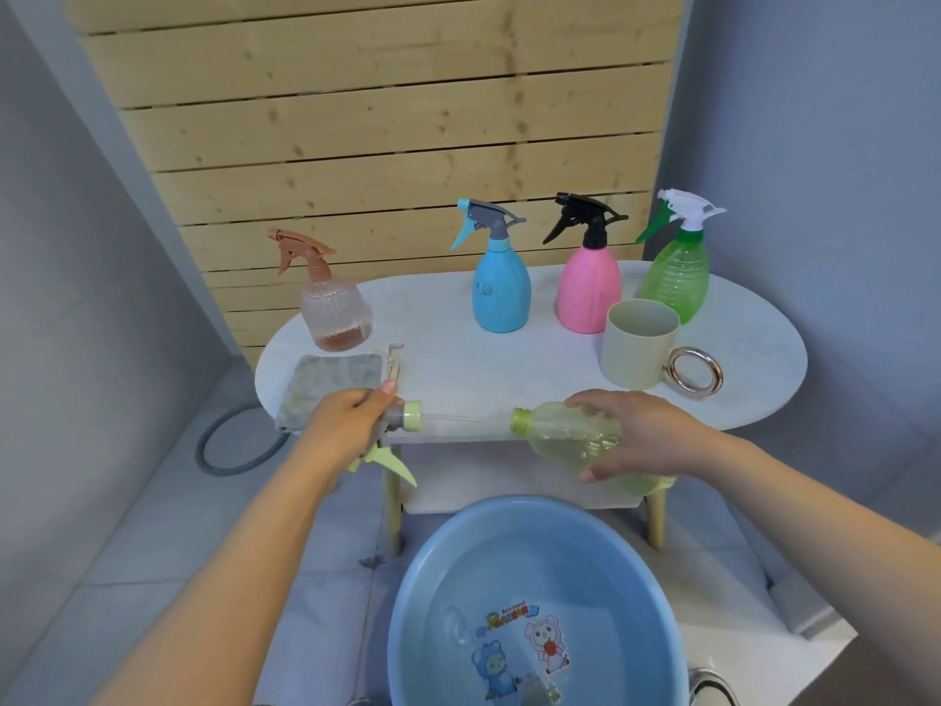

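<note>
My left hand (351,425) grips a spray head (402,422) with a grey body, pale green collar and pale green trigger. Its clear dip tube (468,417) runs to the right into the neck of a pale yellow-green transparent bottle (565,440). My right hand (636,435) holds that bottle on its side, fingers curled over its body, just in front of the white table's edge. The spray head is off the bottle, a short way to its left. Below both hands stands a blue basin (534,603) with water and cartoon stickers inside.
On the white oval table (438,359) stand a ribbed clear-pink sprayer (331,303), a blue sprayer (499,282), a pink sprayer (588,282), a green sprayer (677,272), a cream mug (641,343) with a ring handle, and a grey cloth (326,384). A hose (229,445) lies on the floor left.
</note>
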`<state>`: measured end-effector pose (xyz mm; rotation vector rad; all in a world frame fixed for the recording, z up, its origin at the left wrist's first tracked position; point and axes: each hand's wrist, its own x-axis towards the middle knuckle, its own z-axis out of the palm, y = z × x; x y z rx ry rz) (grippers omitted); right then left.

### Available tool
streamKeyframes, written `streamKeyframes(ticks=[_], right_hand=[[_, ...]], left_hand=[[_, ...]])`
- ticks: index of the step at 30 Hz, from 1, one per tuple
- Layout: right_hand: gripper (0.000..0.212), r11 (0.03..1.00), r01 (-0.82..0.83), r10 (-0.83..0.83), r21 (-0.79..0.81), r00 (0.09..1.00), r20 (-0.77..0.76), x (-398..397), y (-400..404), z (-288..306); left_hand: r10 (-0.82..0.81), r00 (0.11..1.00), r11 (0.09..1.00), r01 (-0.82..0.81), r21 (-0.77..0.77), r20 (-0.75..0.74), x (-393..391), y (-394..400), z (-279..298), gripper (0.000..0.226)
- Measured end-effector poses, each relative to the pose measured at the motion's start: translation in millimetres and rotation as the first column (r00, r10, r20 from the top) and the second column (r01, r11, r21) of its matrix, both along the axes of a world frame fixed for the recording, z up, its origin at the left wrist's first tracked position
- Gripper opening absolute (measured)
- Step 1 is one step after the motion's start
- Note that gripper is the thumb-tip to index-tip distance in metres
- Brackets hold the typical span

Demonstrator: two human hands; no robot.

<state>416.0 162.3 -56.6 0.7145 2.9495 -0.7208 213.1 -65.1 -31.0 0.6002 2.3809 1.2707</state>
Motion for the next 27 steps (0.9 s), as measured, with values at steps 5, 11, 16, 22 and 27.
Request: streamKeyframes(ticks=[5, 11, 16, 22, 27], right_hand=[[0.078, 0.992, 0.065, -0.052, -0.112, 0.993, 0.109, 3.7, 2.8, 2.2], [0.069, 0.968, 0.138, -0.111, -0.208, 0.985, 0.135, 13.8, 10.2, 11.9], [0.064, 0.924, 0.162, -0.151, -0.347, 0.987, 0.058, 15.6, 7.7, 17.6], [0.072, 0.893, 0.164, -0.160, -0.418, 0.986, 0.044, 5.6, -5.2, 11.1], [0.064, 0.886, 0.181, -0.184, -0.427, 0.982, 0.033, -1.1, -12.1, 10.9]], left_hand=[[0.085, 0.996, 0.996, -0.085, -0.011, -0.003, -10.5, -11.8, -1.4, 0.037], [0.185, 0.982, 0.983, -0.185, -0.020, 0.037, -29.0, -31.0, -0.8, 0.040], [0.217, 0.974, 0.976, -0.218, 0.003, 0.071, -30.7, -37.3, -3.7, 0.040], [0.132, 0.963, 0.979, -0.164, 0.121, 0.237, -12.4, 1.5, -18.4, 0.029], [0.079, 0.951, 0.966, -0.146, 0.212, 0.298, -9.6, 48.4, -29.7, 0.012]])
